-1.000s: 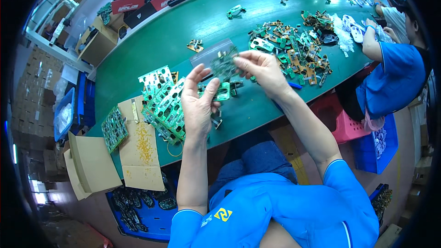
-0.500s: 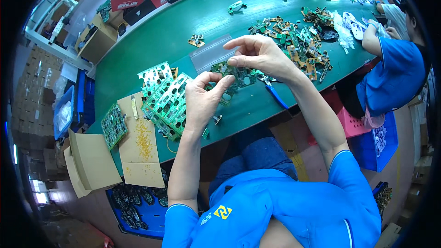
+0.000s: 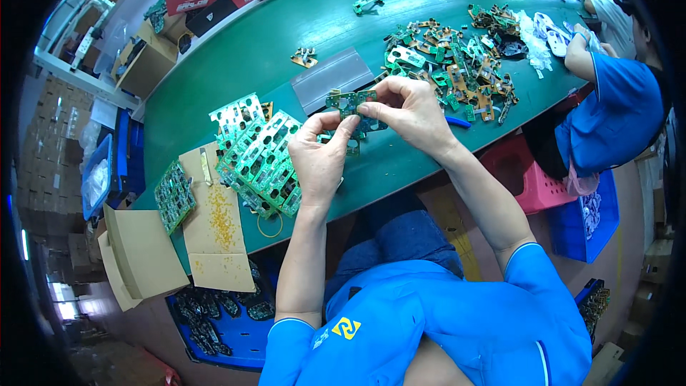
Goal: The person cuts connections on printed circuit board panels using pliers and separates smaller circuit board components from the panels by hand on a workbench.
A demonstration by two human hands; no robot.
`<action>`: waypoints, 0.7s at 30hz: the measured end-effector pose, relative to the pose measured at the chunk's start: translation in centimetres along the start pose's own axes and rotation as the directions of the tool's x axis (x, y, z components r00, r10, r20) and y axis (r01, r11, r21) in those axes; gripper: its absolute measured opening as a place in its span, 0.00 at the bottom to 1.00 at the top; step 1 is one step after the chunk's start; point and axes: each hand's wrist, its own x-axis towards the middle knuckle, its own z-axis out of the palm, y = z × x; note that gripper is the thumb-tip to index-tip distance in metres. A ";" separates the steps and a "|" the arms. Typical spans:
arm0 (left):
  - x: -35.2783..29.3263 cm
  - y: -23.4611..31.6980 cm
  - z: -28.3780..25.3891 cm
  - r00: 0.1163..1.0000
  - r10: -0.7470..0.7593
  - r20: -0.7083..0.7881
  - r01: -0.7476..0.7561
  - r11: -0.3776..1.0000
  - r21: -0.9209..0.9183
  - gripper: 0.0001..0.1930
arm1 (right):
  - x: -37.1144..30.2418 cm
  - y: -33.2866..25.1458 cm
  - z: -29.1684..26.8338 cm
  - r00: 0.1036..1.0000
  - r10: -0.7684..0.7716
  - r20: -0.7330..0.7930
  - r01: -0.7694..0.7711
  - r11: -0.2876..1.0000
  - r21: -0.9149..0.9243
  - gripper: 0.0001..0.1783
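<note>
A small green circuit board (image 3: pixel 346 101) is held above the near part of the green bench, pinched at both sides. My left hand (image 3: pixel 318 161) closes thumb and fingers on its left side. On its right side my right hand (image 3: pixel 414 114) grips with thumb and bent forefinger. Fingers cover part of the board. Just left of my left hand lie stacked green circuit board panels (image 3: pixel 261 161) with many cut-outs. A blue tool handle (image 3: pixel 457 122) shows beyond my right wrist; the rest of that tool is hidden.
A grey flat plate (image 3: pixel 321 86) lies behind my hands. Loose small boards (image 3: pixel 457 64) are heaped at the right. Flattened cardboard (image 3: pixel 214 232) with yellow bits overhangs the left edge, beside another board panel (image 3: pixel 174 196). A co-worker in a blue shirt (image 3: pixel 607 121) sits at the right.
My right hand has come down and now grips the board, with its fingers closed; before, it was higher with the forefinger stretched out. A board piece now lies at the heap's near-left side.
</note>
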 end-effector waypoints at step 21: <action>2.5 0.9 1.1 0.882 0.293 -0.368 -0.215 0.947 0.239 0.09 | 3.3 -2.0 3.9 0.900 -0.329 -0.286 0.247 0.925 -0.287 0.05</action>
